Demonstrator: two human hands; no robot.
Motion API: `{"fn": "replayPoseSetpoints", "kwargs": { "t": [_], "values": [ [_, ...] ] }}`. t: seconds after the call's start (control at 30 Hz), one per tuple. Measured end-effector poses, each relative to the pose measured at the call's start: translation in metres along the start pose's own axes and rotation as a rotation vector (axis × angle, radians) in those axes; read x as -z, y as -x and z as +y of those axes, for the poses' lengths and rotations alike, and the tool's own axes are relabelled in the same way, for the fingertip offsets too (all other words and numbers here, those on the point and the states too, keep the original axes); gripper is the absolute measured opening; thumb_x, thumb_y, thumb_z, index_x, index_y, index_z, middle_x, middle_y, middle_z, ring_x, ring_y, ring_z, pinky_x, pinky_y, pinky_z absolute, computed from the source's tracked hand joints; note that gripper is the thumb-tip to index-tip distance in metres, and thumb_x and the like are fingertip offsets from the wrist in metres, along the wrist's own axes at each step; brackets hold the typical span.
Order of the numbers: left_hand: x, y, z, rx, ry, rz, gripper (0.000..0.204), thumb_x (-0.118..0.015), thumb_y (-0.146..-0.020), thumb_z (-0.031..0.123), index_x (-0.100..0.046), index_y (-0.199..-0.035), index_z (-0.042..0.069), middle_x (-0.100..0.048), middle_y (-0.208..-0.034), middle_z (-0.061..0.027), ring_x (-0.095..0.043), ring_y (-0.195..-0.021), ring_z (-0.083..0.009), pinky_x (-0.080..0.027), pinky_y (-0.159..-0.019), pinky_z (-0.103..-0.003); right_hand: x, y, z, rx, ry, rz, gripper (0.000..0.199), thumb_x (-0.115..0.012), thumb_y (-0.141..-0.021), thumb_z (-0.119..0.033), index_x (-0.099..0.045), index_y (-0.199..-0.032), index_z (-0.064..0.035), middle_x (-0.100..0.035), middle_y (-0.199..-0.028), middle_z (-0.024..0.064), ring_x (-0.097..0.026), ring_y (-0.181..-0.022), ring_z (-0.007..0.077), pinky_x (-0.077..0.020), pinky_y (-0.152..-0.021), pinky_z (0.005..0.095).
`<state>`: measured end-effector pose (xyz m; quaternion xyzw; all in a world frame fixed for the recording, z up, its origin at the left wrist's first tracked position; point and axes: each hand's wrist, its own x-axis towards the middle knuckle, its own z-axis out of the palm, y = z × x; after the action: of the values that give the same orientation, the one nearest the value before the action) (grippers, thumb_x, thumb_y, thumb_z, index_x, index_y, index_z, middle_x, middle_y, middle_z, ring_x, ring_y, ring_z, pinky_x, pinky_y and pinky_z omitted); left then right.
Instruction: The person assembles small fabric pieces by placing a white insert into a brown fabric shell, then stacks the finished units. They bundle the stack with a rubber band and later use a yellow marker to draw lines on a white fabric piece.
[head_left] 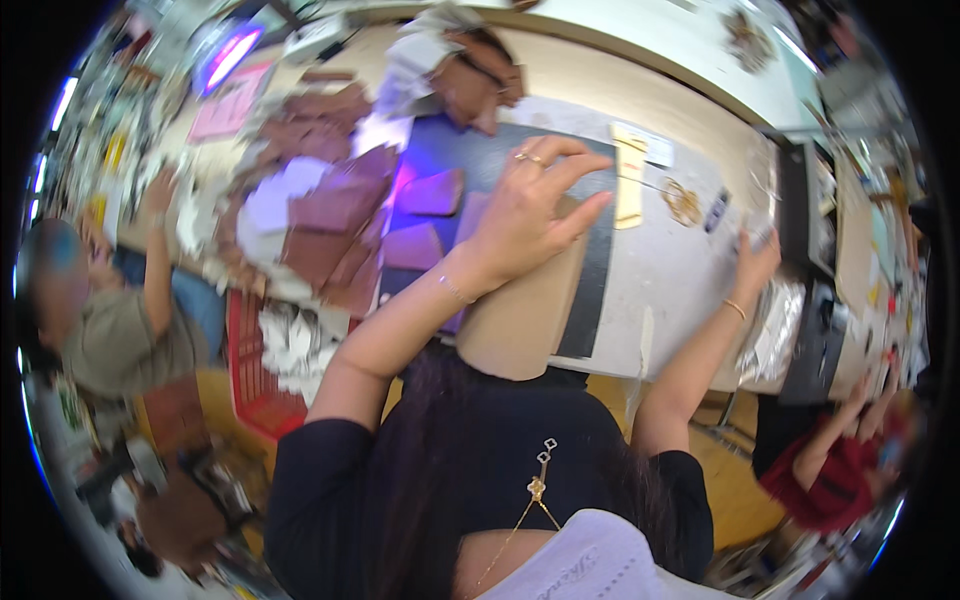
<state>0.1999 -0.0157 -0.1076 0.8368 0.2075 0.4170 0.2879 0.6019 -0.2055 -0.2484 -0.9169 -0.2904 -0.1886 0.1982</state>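
Evidently, the work stands partway, as far as the view shows. Two brown pieces (430,193) lie set out singly on the dark mat (590,305), while a large heap of brown pieces (335,225) remains to the left; whether the heap is handled or waiting cannot be determined. The tan sheet (515,325) lies over the mat's near part, below the left hand (530,205), and shows no piece fixed to it on its visible face. The left hand has thumb and fingers apart, gripping nothing visible; contact with the sheet is unclear. The right hand (757,262) is beside the clear plastic packet (772,330); its grip cannot be told. The yellow strip (628,180) lies flat at the mat's right edge.
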Motion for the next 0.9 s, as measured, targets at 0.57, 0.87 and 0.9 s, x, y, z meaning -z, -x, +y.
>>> {"fn": "replayPoseSetpoints", "kwargs": {
  "t": [0.57, 0.87, 0.9],
  "values": [
    [-0.019, -0.035, 0.032, 0.554, 1.060, -0.290, 0.076, -0.069, -0.091, 0.036, -0.029, -0.140, -0.006, -0.050, -0.127, -0.0179, -0.052, -0.115, -0.0224, -0.042, -0.100, -0.034, 0.135, 0.086, -0.236, 0.113, -1.456, -0.302, 0.047, -0.063, -0.093, -0.008, -0.044, -0.135, 0.0016, -0.048, -0.136, 0.0142, -0.050, -0.123, 0.0222, -0.0412, -0.104, 0.0356],
    [0.002, -0.029, 0.021, 0.715, 1.015, -0.203, 0.079, -0.072, -0.087, 0.043, -0.036, -0.135, -0.008, -0.054, -0.113, -0.0151, -0.054, -0.104, -0.0190, -0.046, -0.089, -0.029, 0.148, 0.086, -0.256, 0.369, -1.077, -0.213, 0.015, -0.069, -0.088, -0.008, -0.065, -0.102, -0.0045, -0.055, -0.119, 0.0114, -0.056, -0.104, 0.0227, -0.0447, -0.090, 0.0342],
    [-0.002, -0.030, 0.022, 0.739, 1.026, -0.242, 0.078, -0.072, -0.086, 0.044, -0.038, -0.134, -0.007, -0.055, -0.109, -0.0130, -0.054, -0.101, -0.0170, -0.046, -0.088, -0.028, 0.149, 0.087, -0.254, 0.415, -1.029, -0.141, 0.013, -0.069, -0.088, -0.007, -0.065, -0.100, -0.0047, -0.056, -0.116, 0.0107, -0.057, -0.102, 0.0227, -0.0447, -0.090, 0.0338]
  ]
}}
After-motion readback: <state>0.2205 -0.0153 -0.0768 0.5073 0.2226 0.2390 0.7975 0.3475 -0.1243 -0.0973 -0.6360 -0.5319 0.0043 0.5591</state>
